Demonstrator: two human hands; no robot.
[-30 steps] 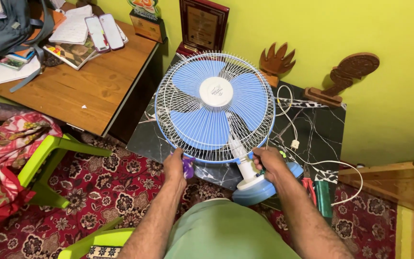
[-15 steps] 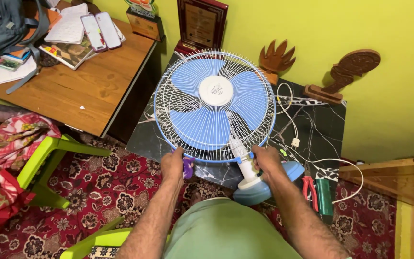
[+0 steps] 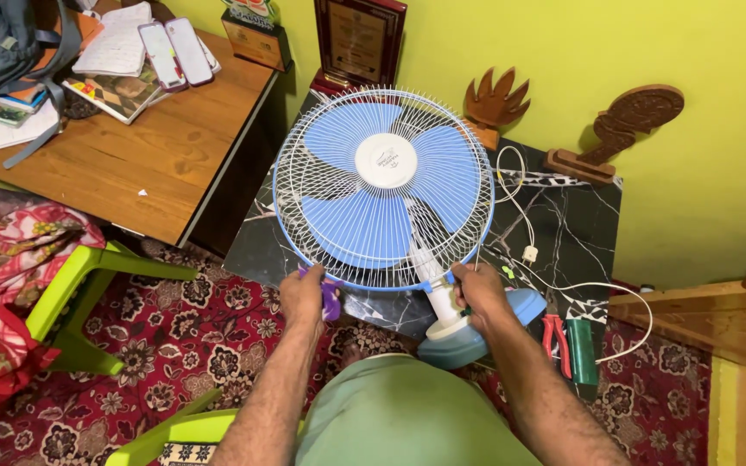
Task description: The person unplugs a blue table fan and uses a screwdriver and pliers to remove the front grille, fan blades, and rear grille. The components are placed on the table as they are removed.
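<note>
The fan [image 3: 383,190] stands on a black marble counter [image 3: 576,229], tilted so that its white wire guard [image 3: 304,185] and blue blades [image 3: 442,177] face up toward the camera; its blue base [image 3: 477,332] overhangs the counter's near edge. Both hands work at the lower rim of the guard. The left hand [image 3: 302,293] is closed on the rim at lower left and keeps a small purple item [image 3: 331,298] pinched against it; what that item is cannot be told. The right hand [image 3: 477,289] grips the rim at lower right, just beside the white neck [image 3: 435,289], with something green partly hidden under its fingers. The step in hand appears to be work on the guard's rim, either seating or freeing it; the next move calls for a steady hold on both sides and a check that the base does not slide off the edge. Room is limited: the yellow wall [image 3: 563,52] and wooden ornaments [image 3: 498,99] stand close behind the guard, and a wooden desk [image 3: 131,147] abuts the counter on the left. A white cord [image 3: 563,289] loops across the marble to the right, near red pliers [image 3: 554,332] and a green tool [image 3: 582,349] at the near right corner. The open side is toward the person, above the patterned carpet [image 3: 192,336].
</note>
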